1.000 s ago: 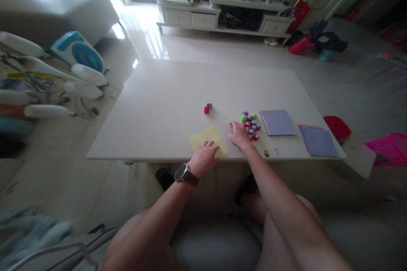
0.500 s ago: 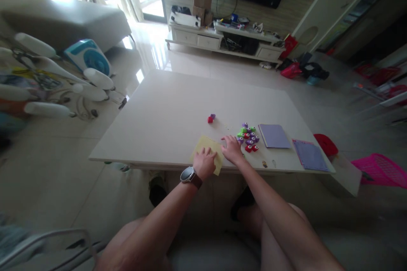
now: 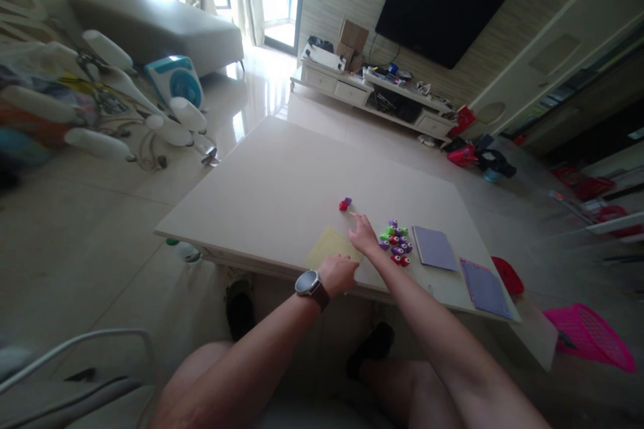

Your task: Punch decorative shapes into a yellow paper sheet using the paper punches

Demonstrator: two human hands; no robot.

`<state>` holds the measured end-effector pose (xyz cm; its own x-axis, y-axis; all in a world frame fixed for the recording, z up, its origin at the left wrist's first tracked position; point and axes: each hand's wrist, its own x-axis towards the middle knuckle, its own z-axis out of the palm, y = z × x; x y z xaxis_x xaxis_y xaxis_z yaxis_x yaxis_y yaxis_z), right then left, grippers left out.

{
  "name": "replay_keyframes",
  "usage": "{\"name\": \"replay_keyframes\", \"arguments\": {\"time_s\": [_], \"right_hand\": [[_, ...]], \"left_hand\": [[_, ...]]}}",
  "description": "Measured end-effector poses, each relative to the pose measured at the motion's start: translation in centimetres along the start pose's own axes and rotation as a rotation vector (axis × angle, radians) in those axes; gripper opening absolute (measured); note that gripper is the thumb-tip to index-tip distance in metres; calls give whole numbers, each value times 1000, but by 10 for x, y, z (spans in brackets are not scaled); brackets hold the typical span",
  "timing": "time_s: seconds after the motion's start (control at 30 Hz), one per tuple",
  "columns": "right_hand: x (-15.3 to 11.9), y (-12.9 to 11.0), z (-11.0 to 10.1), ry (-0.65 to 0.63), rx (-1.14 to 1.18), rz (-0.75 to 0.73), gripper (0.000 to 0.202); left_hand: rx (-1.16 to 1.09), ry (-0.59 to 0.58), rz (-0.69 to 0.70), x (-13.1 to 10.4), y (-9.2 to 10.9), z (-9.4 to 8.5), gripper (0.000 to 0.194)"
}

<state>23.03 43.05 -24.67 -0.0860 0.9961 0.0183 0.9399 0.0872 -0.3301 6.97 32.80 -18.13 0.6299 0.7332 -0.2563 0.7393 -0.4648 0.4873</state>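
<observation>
A yellow sheet of paper [image 3: 325,246] lies at the table's near edge. My left hand [image 3: 341,273], with a watch on its wrist, rests over the sheet's near right corner, fingers loosely stretched and apart. Just right of the sheet is my right hand [image 3: 362,233], its index finger extended towards a small red piece [image 3: 343,206] with a purple piece [image 3: 349,200] beside it. A gap separates the fingertip from the red piece. Beyond my right wrist sits a cluster of purple, green and red pieces with eye-like white dots [image 3: 396,241].
Right of the cluster lie a purple-grey pad [image 3: 434,248] and a second sheet-like pad with a red edge [image 3: 484,287]. A pink basket [image 3: 591,335] stands off the table's right end. The white table [image 3: 282,181] stretches away towards a TV cabinet [image 3: 347,92].
The view has tilted and shifted. My right hand has moved away from the cluster towards the red and purple pieces. My left hand has slid to the sheet's near right corner.
</observation>
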Motion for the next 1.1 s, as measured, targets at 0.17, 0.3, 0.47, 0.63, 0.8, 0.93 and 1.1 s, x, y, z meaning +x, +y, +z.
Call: {"name": "replay_keyframes", "arguments": {"time_s": [0.17,0.3,0.47,0.63,0.8,0.93,1.1], "right_hand": [[30,-14,15,-31,-77,-107,69],[34,-20,21,0,-112,-106,60],[26,-16,15,-2,-82,-107,37],[16,-4,3,48,-108,-118,40],[16,9,0,3,-92,-187,63],[21,13,3,-9,-45,-166,53],[24,13,10,92,81,-194,44]], "left_hand": [[-18,45,-5,0,-8,4,34],[-34,2,-37,-4,-14,5,33],[-12,-18,-48,-8,-14,5,36],[4,-7,-23,-8,-9,8,32],[5,-18,-25,-7,-8,14,28],[17,-17,-42,-5,-9,15,27],[47,-14,-87,-4,-7,11,27]]}}
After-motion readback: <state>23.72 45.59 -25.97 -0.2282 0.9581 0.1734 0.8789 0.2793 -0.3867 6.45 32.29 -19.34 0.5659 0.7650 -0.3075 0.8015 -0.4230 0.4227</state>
